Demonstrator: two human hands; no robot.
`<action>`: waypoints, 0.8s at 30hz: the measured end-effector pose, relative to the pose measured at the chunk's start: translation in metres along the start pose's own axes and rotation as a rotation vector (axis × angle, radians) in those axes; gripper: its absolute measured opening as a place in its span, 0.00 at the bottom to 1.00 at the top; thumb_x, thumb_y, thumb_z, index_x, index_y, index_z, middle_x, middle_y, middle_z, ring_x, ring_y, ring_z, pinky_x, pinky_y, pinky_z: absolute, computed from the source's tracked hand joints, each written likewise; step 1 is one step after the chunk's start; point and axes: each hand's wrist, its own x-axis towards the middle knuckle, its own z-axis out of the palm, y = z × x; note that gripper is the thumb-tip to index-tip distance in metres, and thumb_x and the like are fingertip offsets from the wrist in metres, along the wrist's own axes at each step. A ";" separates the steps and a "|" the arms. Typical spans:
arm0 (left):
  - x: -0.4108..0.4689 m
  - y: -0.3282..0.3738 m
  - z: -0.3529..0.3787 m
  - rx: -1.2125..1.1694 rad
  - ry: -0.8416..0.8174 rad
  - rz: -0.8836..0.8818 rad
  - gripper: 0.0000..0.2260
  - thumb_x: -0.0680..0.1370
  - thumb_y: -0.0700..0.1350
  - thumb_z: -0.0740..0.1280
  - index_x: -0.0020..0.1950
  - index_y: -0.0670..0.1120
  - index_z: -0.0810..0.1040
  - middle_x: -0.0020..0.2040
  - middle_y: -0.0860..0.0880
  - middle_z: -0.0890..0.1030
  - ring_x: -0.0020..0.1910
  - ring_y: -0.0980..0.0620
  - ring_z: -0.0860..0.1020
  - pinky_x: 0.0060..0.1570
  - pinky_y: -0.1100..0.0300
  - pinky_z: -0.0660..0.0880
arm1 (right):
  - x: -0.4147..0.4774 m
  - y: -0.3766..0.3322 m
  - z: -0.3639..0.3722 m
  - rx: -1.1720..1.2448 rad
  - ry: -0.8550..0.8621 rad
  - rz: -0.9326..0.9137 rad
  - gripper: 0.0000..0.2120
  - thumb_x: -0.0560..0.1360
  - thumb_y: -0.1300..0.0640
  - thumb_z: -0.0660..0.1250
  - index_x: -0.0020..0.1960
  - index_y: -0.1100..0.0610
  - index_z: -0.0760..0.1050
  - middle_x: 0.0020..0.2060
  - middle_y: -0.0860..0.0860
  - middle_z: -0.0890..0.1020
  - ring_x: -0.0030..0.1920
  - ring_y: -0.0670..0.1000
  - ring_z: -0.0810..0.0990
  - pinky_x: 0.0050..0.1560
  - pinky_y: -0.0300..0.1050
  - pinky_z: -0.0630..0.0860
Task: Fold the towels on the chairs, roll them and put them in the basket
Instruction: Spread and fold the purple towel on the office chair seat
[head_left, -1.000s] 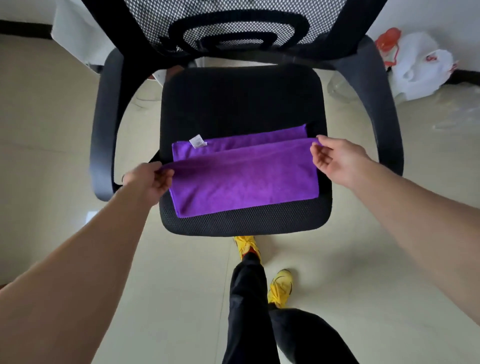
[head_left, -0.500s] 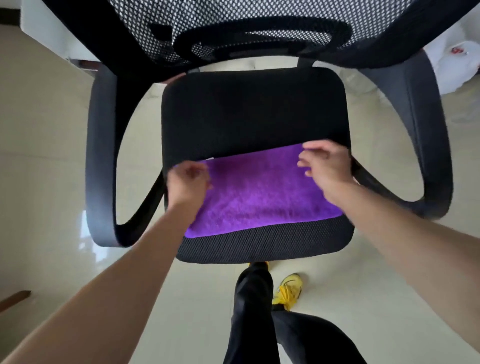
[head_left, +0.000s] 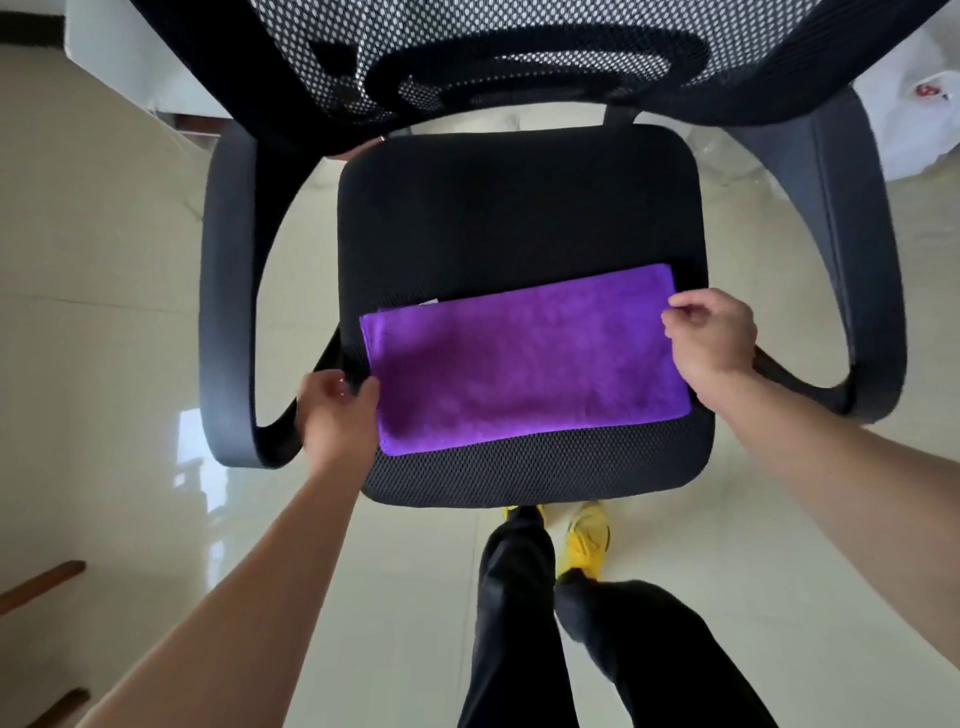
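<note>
While a folded purple towel lies mid-frame on the office chair seat,
left hand and right hand pinch its ends.

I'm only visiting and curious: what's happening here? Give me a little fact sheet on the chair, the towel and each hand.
Towel: purple towel, folded into a flat band, lying across the front of the seat
Chair: black office chair with mesh back and armrests
Left hand: at the towel's left end, thumb against its edge; grip unclear
Right hand: at the towel's right end, fingers curled at its edge; grip unclear
Rolled: not yet
Basket: not in view
</note>
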 end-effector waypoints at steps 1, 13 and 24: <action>-0.008 -0.006 -0.001 0.000 -0.024 -0.016 0.13 0.71 0.48 0.73 0.51 0.47 0.74 0.46 0.48 0.78 0.44 0.49 0.77 0.47 0.58 0.71 | -0.011 0.007 -0.002 -0.011 -0.017 -0.059 0.06 0.71 0.62 0.68 0.44 0.52 0.81 0.38 0.55 0.84 0.40 0.55 0.83 0.47 0.50 0.80; -0.040 -0.068 0.015 -0.151 -0.262 -0.298 0.14 0.70 0.47 0.75 0.32 0.45 0.72 0.32 0.45 0.69 0.35 0.48 0.67 0.36 0.52 0.66 | -0.041 0.064 -0.002 0.032 -0.337 0.142 0.03 0.74 0.60 0.69 0.44 0.52 0.79 0.34 0.48 0.84 0.32 0.45 0.84 0.26 0.36 0.73; -0.065 -0.033 0.025 0.316 -0.179 0.313 0.02 0.71 0.40 0.68 0.42 0.47 0.78 0.37 0.48 0.77 0.39 0.42 0.76 0.40 0.52 0.74 | -0.054 0.028 -0.003 -0.077 -0.363 -0.160 0.04 0.73 0.62 0.68 0.42 0.54 0.80 0.33 0.49 0.83 0.31 0.48 0.83 0.32 0.38 0.76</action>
